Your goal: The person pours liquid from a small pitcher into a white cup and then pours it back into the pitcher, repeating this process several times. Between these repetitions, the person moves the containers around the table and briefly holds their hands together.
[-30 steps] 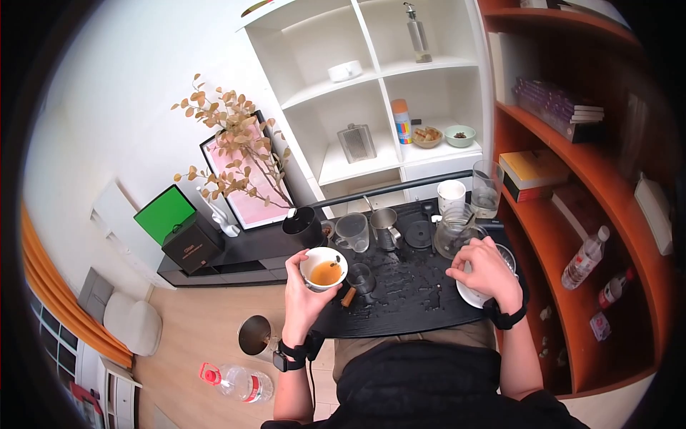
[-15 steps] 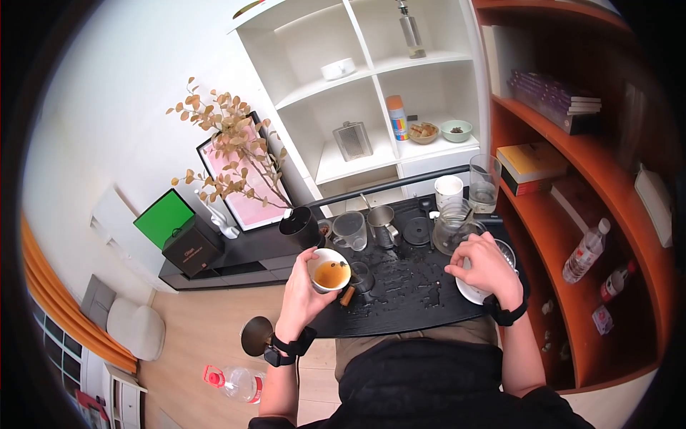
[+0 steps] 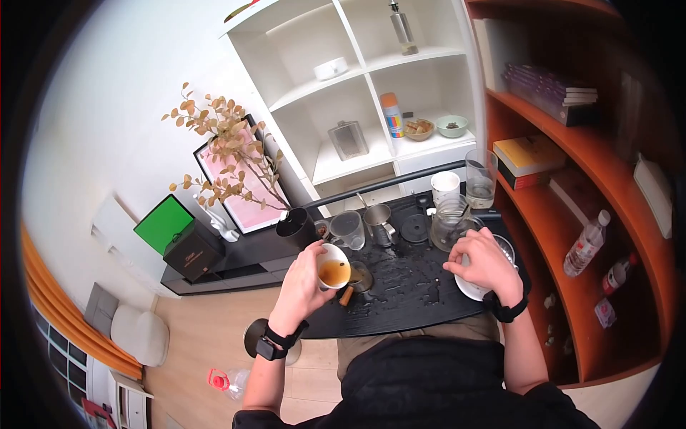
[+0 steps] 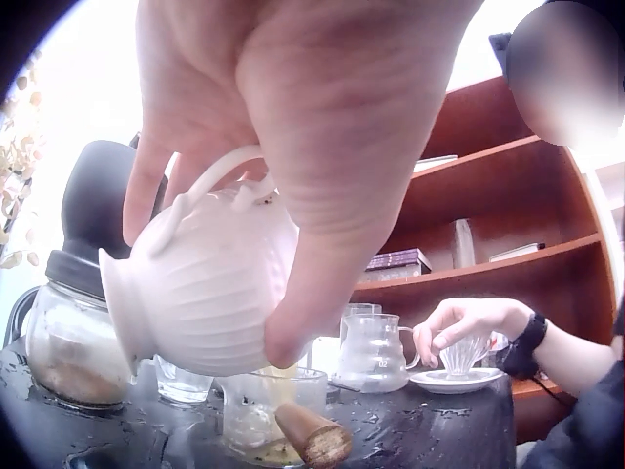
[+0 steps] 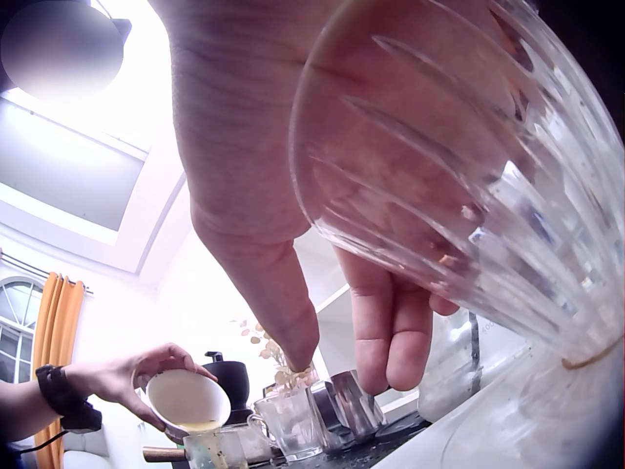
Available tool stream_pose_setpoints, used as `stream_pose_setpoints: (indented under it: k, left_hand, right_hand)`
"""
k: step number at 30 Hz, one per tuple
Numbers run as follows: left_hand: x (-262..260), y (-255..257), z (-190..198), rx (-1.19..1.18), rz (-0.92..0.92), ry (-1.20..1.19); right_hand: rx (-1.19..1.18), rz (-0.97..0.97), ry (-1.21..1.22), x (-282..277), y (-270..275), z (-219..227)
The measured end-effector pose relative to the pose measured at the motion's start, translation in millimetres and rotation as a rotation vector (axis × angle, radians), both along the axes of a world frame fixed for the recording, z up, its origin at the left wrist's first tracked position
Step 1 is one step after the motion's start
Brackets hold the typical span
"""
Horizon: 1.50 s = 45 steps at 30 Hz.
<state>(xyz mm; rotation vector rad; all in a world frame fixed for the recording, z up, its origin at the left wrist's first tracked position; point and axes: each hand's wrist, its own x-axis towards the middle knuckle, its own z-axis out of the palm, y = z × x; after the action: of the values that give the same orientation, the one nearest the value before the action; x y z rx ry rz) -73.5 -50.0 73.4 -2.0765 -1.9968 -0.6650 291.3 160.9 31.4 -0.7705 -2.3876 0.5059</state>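
Note:
My left hand [image 3: 304, 286] grips a white ribbed cup [image 3: 334, 267] by its side, fingers about its handle. The cup is tilted to the right, amber liquid and a few dark specks inside. Close under its rim stands a small glass pot [image 4: 256, 415] with a wooden handle [image 4: 314, 436]; some yellowish liquid shows in its bottom. My right hand [image 3: 486, 264] hovers with loosely bent fingers over a white saucer [image 3: 469, 290], holding nothing. On that saucer stands a clear ribbed glass dripper [image 4: 466, 356], beside the hand.
Along the table's back are a glass mug [image 3: 347, 230], a steel pitcher [image 3: 379, 220], a glass server [image 3: 449, 227], a white paper cup [image 3: 445, 184] and a tall glass [image 3: 481, 179]. The black tabletop [image 3: 407, 300] is wet. A red-brown bookshelf [image 3: 564, 200] curves close at right.
My left hand has tipped the cup further to the right and brought it closer over the glass pot, which now shows yellowish liquid. The right hand stays in place.

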Motion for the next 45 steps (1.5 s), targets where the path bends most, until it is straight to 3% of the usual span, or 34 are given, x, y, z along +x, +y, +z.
stream_pose_setpoints:
  k: [8, 13, 20, 23, 26, 28, 30, 32, 36, 45]
  left_hand:
    - [16, 0, 13, -0.045, -0.055, 0.236]
    - [25, 6, 10, -0.060, 0.016, 0.637]
    - [23, 14, -2, 0.007, -0.049, 0.735]
    - [25, 14, 0, 0.012, -0.056, 0.693]
    - [27, 8, 11, -0.014, -0.062, 0.489]
    - [24, 7, 8, 0.110, -0.075, 0.236]
    - [19, 9, 1, 0.162, -0.080, 0.202]
    - [22, 12, -6, 0.242, -0.021, -0.118]
    - [36, 15, -11, 0.315, -0.018, -0.419]
    - [92, 39, -7, 0.240, -0.082, -0.453]
  right_hand:
    - [-0.001, 0.014, 0.002, 0, 0, 1]
    - [0.011, 0.017, 0.011, 1, 1, -2]
    - [-0.024, 0.021, -0.036, 1, 2, 0]
    - [-0.004, 0.021, -0.014, 2, 2, -1]
    - [-0.016, 0.025, -0.015, 1, 2, -1]
    - [-0.031, 0.028, -0.027, 2, 2, -1]
    - [-0.026, 0.026, -0.033, 1, 2, 0]
    - [-0.021, 0.020, -0.045, 2, 2, -1]
    - [0.015, 0.023, -0.031, 1, 2, -1]
    - [0.031, 0.021, -0.046, 0, 0, 2]
